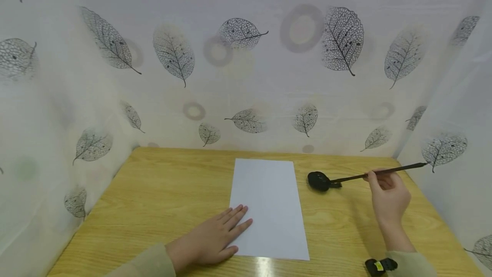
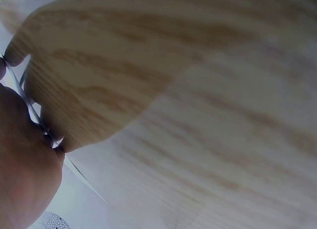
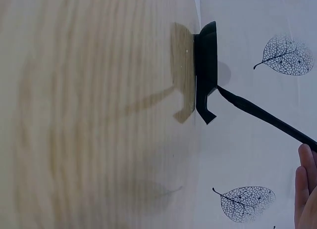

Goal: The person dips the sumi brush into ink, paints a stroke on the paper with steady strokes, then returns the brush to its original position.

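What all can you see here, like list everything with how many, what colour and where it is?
Sheet of paper: 1, white, on the table
Dish with a short handle: 1, black, on the table, right of the paper
Thin stick-like tool: 1, dark, in the right hand, far end at the dish
Table: 1, yellowish wood grain, under paper and dish
Leaf-print sheeting: number of pieces unclear, pale with dark leaves, behind and at both sides
Wrist device: 1, black with yellow label, by the right cuff
Sleeves: 2, pale greenish beige, on both forearms
Left hand: 1, bare, on the paper's near left edge
Right hand: 1, bare, pinching the tool
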Action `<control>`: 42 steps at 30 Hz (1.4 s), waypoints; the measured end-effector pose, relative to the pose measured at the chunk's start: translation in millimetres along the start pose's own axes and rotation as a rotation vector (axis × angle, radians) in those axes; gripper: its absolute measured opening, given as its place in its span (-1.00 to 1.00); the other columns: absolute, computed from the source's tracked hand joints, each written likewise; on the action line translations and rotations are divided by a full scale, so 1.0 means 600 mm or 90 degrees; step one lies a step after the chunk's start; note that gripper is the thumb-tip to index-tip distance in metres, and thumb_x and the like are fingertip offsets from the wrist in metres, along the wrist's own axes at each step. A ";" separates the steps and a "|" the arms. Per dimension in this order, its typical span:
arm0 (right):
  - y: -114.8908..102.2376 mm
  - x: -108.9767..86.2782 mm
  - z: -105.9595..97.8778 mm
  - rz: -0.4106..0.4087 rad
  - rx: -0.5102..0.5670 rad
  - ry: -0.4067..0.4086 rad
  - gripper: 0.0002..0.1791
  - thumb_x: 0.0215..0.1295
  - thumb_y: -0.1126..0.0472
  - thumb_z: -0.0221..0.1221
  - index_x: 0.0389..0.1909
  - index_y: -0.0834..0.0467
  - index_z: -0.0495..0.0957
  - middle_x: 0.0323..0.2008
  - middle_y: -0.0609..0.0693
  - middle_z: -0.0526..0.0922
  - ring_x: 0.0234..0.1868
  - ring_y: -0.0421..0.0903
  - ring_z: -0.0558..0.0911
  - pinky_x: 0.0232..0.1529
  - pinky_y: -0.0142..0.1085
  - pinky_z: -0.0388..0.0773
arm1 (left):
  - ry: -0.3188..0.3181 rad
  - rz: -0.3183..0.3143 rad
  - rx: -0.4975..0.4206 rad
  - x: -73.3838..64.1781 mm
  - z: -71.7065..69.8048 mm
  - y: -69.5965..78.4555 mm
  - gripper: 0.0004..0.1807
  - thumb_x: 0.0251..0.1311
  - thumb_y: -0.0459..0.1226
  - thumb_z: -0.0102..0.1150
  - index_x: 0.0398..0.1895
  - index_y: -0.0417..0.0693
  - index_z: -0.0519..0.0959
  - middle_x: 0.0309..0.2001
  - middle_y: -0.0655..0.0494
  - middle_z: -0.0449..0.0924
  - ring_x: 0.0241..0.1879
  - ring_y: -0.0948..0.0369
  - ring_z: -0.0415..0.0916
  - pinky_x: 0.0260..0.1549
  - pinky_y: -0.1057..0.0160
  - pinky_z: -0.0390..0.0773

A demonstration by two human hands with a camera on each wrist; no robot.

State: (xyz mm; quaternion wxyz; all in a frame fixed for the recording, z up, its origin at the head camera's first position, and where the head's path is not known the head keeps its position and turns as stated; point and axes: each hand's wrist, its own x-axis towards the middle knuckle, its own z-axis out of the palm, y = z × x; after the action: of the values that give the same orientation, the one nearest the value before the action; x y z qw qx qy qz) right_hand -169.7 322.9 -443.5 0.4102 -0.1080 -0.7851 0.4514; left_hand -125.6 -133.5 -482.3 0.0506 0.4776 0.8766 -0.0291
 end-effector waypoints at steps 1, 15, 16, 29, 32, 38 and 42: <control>-0.001 0.000 -0.002 0.000 0.002 0.001 -0.88 0.40 0.41 0.29 -0.15 0.41 0.66 -0.46 -0.76 0.57 -0.47 -0.72 0.58 -0.33 -0.78 0.51 | -0.003 -0.001 -0.001 0.000 -0.001 0.000 -0.25 0.68 0.17 -0.46 0.76 0.04 -0.03 0.75 -0.12 -0.11 0.73 0.01 -0.07 0.64 0.03 0.21; -0.001 0.006 -0.011 0.012 0.041 0.026 -0.92 0.42 0.35 0.30 -0.18 0.29 0.72 -0.46 -0.67 0.63 -0.48 -0.66 0.63 -0.37 -0.76 0.52 | -0.019 -0.009 -0.003 0.002 -0.004 -0.001 -0.24 0.68 0.18 -0.44 0.76 0.06 -0.05 0.76 -0.08 -0.16 0.74 0.03 -0.10 0.66 0.04 0.18; -0.002 0.006 -0.009 0.013 0.053 0.024 -0.93 0.42 0.35 0.30 -0.18 0.28 0.72 -0.44 -0.63 0.66 -0.47 -0.64 0.65 -0.35 -0.74 0.54 | -0.020 -0.010 -0.002 0.002 -0.004 -0.002 -0.24 0.68 0.18 -0.44 0.76 0.07 -0.05 0.76 -0.08 -0.16 0.74 0.03 -0.11 0.66 0.04 0.17; -0.004 -0.006 -0.004 0.035 0.046 0.004 -0.83 0.43 0.37 0.29 -0.12 0.45 0.66 -0.44 -0.66 0.63 -0.46 -0.64 0.65 -0.31 -0.74 0.56 | 0.014 0.012 0.006 0.001 0.011 -0.007 -0.22 0.67 0.21 -0.55 0.76 0.04 -0.03 0.75 -0.13 -0.12 0.73 -0.01 -0.06 0.63 0.03 0.24; -0.001 -0.004 -0.010 0.039 0.035 0.014 -0.87 0.42 0.37 0.30 -0.14 0.39 0.69 -0.46 -0.67 0.62 -0.46 -0.66 0.63 -0.33 -0.76 0.53 | 0.021 0.014 0.003 0.000 0.013 -0.008 -0.22 0.67 0.22 -0.57 0.76 0.04 -0.03 0.75 -0.14 -0.12 0.73 -0.02 -0.05 0.62 0.02 0.25; -0.003 -0.002 -0.015 0.025 0.065 0.036 -0.86 0.45 0.30 0.30 -0.16 0.32 0.72 -0.39 -0.54 0.71 -0.42 -0.62 0.67 -0.30 -0.74 0.56 | 0.024 0.013 -0.001 0.000 0.013 -0.007 -0.22 0.67 0.21 -0.56 0.76 0.03 -0.02 0.75 -0.14 -0.10 0.73 -0.02 -0.05 0.62 0.02 0.26; -0.007 -0.003 -0.014 0.033 0.083 0.045 -0.85 0.45 0.27 0.31 -0.18 0.30 0.72 -0.39 -0.49 0.73 -0.41 -0.59 0.70 -0.27 -0.71 0.60 | 0.019 0.011 -0.011 0.000 0.014 -0.007 -0.22 0.67 0.21 -0.56 0.76 0.05 -0.04 0.75 -0.13 -0.12 0.73 -0.01 -0.06 0.62 0.01 0.25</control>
State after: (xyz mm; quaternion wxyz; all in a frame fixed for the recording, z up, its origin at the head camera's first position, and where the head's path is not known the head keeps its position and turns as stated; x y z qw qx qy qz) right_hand -161.3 324.7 -439.0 0.4321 -0.1176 -0.7359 0.5078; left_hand -128.9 -136.7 -490.5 0.0422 0.4851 0.8733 -0.0139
